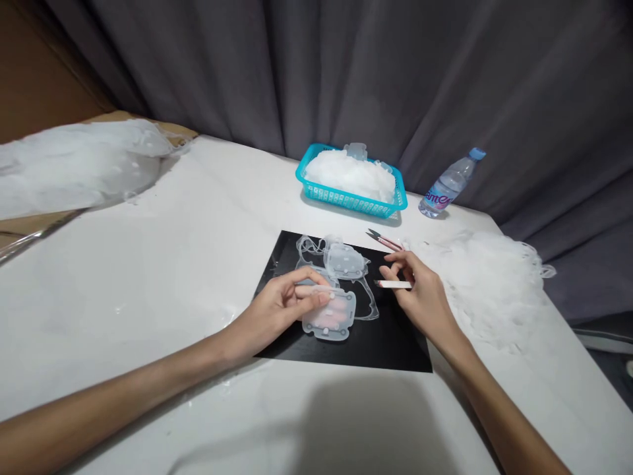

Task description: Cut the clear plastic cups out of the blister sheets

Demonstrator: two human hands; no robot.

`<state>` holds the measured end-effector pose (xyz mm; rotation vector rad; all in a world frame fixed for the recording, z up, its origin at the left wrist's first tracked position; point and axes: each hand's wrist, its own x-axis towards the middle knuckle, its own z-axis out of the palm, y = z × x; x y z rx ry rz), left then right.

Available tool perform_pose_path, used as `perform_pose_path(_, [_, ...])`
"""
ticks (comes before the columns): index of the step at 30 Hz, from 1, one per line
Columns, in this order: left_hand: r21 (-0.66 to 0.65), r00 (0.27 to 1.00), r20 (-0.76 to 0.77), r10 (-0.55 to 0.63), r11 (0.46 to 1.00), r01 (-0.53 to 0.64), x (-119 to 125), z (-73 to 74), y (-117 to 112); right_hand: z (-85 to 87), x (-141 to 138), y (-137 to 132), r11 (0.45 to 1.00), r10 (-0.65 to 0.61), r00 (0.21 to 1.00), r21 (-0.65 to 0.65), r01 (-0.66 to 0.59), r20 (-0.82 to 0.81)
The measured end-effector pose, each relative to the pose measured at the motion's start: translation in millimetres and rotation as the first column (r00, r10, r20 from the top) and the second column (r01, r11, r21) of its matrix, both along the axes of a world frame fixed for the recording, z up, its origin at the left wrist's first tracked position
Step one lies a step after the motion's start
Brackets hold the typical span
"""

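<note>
My left hand [291, 300] is closed on a translucent silicone piece [332, 315], fingers under and over it, above a black mat [390, 343]. My right hand [418, 290] pinches a small white-handled knife [394, 284] that points left over the mat. More translucent pieces with thin trimmed rims [346, 260] lie on the mat just beyond my left hand. Small pink snips [383, 241] rest at the mat's far edge, close to my right fingertips.
A turquoise basket [346, 196] heaped with clear pieces stands at the back. A water bottle [450, 185] lies beside it on the right. A pile of clear offcuts [487, 277] covers the table's right side. A plastic bag of parts [74, 165] sits far left.
</note>
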<state>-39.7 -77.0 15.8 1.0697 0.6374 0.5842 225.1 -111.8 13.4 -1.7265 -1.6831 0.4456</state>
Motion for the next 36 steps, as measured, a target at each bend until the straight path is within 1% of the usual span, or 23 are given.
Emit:
perform_pose_path(1, [-0.007, 1.0, -0.004, 0.0, 1.0, 0.0, -0.3, -0.2, -0.4, 2.7, -3.2, -2.7, 0.998, 0.057, 0.998, 0.012, -0.057, 0.007])
perform_pose_path(3, [-0.007, 1.0, -0.023, 0.011, 1.0, -0.011, -1.0, -1.2, -0.3, 8.2, -10.4, -8.6, 0.971, 0.241, 0.97, -0.024, -0.24, 0.042])
perform_pose_path(5, [-0.02, 0.999, -0.029, 0.032, 0.999, -0.032, -1.5, -2.4, 0.7, 12.7, -15.8, -13.9, 0.91, 0.41, 0.908, -0.105, -0.401, 0.083])
perform_pose_path(7, [-0.071, 0.999, -0.006, 0.051, 0.996, -0.051, -1.3, -2.7, 1.8, 15.8, -17.1, -17.5, 0.857, 0.503, 0.859, -0.183, -0.481, 0.097])
perform_pose_path(11, [-0.165, 0.995, 0.039, 0.088, 0.983, -0.08, 0.3, 0.5, 2.7, 20.3, -10.3, -19.9, 0.795, 0.567, 0.82, -0.312, -0.521, 0.075])
perform_pose_path(15, [-0.191, 0.994, 0.046, 0.101, 0.977, -0.09, 0.4, 5.0, 3.2, 26.7, -3.1, -21.6, 0.763, 0.571, 0.82, -0.395, -0.511, 0.043])
perform_pose_path(19, [-0.194, 0.993, 0.038, 0.109, 0.976, -0.099, -0.5, 7.3, 4.1, 32.6, 0.1, -23.3, 0.725, 0.606, 0.795, -0.432, -0.537, 0.029])
perform_pose_path(21, [-0.195, 0.993, 0.033, 0.11, 0.976, -0.102, -0.7, 7.4, 4.5, 34.1, 0.1, -23.7, 0.732, 0.604, 0.796, -0.416, -0.54, 0.03])
perform_pose_path(24, [-0.196, 0.994, 0.037, 0.102, 0.976, -0.092, -0.8, 6.8, 5.0, 34.1, -2.9, -23.8, 0.782, 0.559, 0.829, -0.341, -0.522, 0.012])
perform_pose_path(26, [-0.196, 0.995, 0.044, 0.095, 0.977, -0.084, -0.9, 6.5, 5.0, 32.0, -6.9, -23.5, 0.802, 0.546, 0.838, -0.285, -0.524, -0.003])
perform_pose_path(32, [-0.216, 0.993, 0.071, 0.099, 0.973, -0.081, -1.6, 7.3, 4.1, 15.1, -19.9, -21.3, 0.814, 0.569, 0.821, -0.176, -0.553, 0.052])
perform_pose_path(36, [-0.265, 0.986, 0.137, 0.096, 0.963, -0.057, -1.5, 8.8, 4.3, 5.7, -24.4, -20.9, 0.822, 0.566, 0.82, -0.135, -0.553, 0.083])
